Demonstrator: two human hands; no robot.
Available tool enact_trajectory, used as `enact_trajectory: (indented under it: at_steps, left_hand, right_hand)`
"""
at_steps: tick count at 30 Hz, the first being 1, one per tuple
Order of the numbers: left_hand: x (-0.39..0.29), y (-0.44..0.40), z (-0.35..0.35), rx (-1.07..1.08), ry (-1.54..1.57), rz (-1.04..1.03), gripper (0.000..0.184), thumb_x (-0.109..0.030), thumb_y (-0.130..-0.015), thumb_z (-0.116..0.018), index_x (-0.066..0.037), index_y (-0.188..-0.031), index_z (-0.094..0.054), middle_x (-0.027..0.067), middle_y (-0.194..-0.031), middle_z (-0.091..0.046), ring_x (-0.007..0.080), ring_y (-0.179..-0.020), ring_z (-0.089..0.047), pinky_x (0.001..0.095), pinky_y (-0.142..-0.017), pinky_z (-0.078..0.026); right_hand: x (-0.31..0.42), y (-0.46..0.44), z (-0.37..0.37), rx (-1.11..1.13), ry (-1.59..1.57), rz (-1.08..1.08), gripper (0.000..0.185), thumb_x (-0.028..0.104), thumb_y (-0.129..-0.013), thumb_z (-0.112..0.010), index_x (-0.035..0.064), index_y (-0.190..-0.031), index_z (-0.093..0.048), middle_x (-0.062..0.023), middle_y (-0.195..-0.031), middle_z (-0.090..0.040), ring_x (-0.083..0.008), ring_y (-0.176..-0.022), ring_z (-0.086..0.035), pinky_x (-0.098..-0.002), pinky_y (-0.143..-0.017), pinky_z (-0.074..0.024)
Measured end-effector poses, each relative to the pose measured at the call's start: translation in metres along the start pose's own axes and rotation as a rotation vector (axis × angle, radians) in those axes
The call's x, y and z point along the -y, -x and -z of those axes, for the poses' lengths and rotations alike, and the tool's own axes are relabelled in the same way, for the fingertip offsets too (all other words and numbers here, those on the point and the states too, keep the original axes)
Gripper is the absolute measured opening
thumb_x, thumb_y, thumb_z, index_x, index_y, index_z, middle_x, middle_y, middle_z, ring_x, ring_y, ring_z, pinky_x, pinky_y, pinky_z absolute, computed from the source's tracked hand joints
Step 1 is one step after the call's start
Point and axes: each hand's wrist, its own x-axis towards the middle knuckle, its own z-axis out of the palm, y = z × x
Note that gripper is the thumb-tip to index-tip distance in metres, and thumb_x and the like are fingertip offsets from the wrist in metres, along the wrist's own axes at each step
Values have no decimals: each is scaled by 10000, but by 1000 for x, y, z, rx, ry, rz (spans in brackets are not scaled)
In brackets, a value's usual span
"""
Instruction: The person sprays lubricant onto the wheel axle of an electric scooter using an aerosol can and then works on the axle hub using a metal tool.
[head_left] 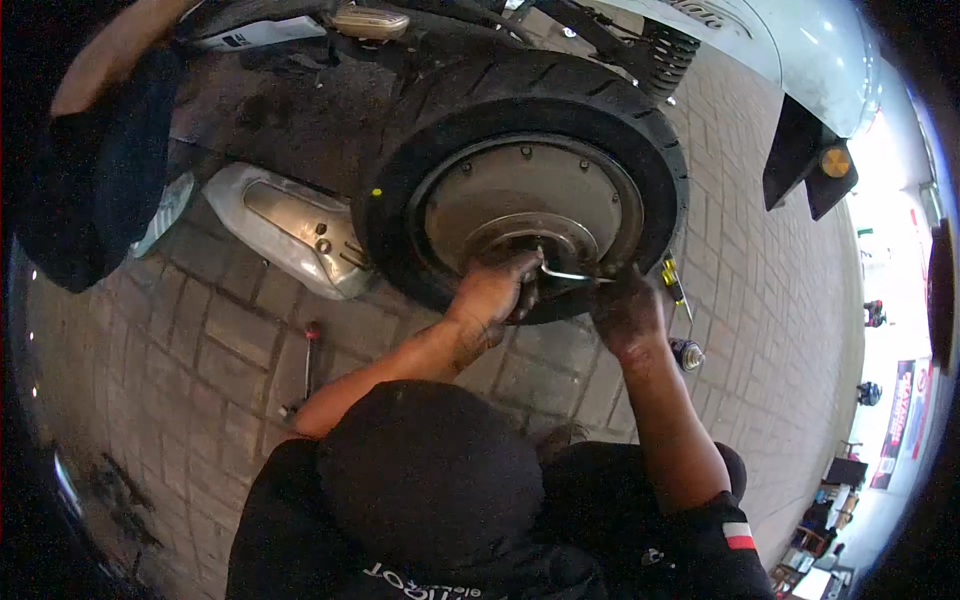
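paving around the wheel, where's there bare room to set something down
Bare paving stretches right of the canister; more lies left of the red-ended tool, below the silver cover. It's crowded by the wheel, at the left hand, right hand and yellow-black tool.

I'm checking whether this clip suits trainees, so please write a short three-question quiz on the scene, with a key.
1. True or false: the right hand grips a bent metal rod, and the left hand is at the middle of the wheel.
2. Which item lies on the picture's left side of the wheel?
A) a yellow-and-black tool
B) a small can
C) a silver-coloured shell-like part
3. Fill in the blank: the red-ended tool lies on the ____.

Key: 1. True. 2. C. 3. Paving.
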Motion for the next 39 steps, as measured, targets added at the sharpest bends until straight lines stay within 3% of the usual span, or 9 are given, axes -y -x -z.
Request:
enact_trajectory:
  at_steps: [4,9,19,21,26,28,30,35,39]
  left_hand:
    - [1,-1,4,59,-13,-58,271,-299,-913,-602,-58,-791,-583,41,-589,-545,110,-457,-475,261,-414,-355]
    - [4,-6,4,84,0,-48,277,-298,-916,-596,-64,-769,-576,43,-579,-539,113,-456,-473,264,-417,-360]
    - [7,-8,2,98,211,-1,246,-303,-902,-620,-129,-762,-517,-34,-608,-448,97,-497,-406,243,-435,-311]
    - [11,-16,3,133,274,12,262,-303,-899,-626,-133,-732,-518,-30,-596,-454,105,-487,-415,252,-436,-321]
    - [0,-7,4,93,316,-15,250,-308,-892,-641,-123,-753,-546,-31,-613,-468,76,-515,-413,232,-452,-301]
    - [-15,0,22,160,-235,-5,273,-328,-902,-633,-87,-782,-588,38,-722,-596,125,-605,-538,278,-512,-406]
    - [-9,-7,51,-301,-747,-943,368,-375,-910,-622,-9,-886,-649,106,-803,-649,191,-696,-598,338,-615,-475]
    - [-142,-1,120,-782,-732,-751,601,-483,-961,-470,19,-1289,-515,218,-1352,-491,304,-1277,-451,374,-1069,-325]
    - [-148,-54,160,-165,-718,-681,599,-452,-986,-403,-20,-1401,-398,154,-1454,-385,266,-1345,-353,367,-1118,-257]
  right_hand:
    - [-4,13,-21,46,-1171,-361,202,213,-978,-457,87,-1095,-563,-74,-984,-608,-191,-889,-583,-340,-778,-500]
    - [15,30,-28,-35,-1207,-691,259,292,-998,-443,85,-1119,-541,-77,-971,-604,-214,-869,-579,-350,-789,-499]
    - [38,14,-8,-141,-510,-237,392,330,-1030,-295,73,-1154,-565,-137,-1074,-624,-286,-989,-587,-397,-855,-500]
    - [62,15,-13,-99,-1279,-335,384,316,-1025,-304,70,-1134,-578,-145,-1071,-620,-307,-973,-596,-425,-860,-501]
    - [18,-12,-10,-129,-1455,-53,362,388,-972,-431,79,-1054,-601,-95,-950,-633,-211,-858,-599,-378,-796,-501]
    - [32,-6,-15,-43,-1618,111,372,400,-967,-433,82,-1042,-610,-87,-937,-637,-195,-849,-598,-362,-792,-507]
    - [53,-4,-18,-79,-1539,153,401,417,-967,-423,77,-1017,-630,-66,-874,-651,-191,-791,-608,-345,-739,-526]
    - [61,-26,-15,-412,-1493,108,428,447,-962,-423,80,-1020,-636,-45,-862,-658,-180,-751,-618,-349,-735,-534]
    - [118,-14,-17,-442,-1384,-1,396,475,-932,-475,116,-1001,-628,-17,-806,-619,-167,-653,-587,-351,-732,-511]
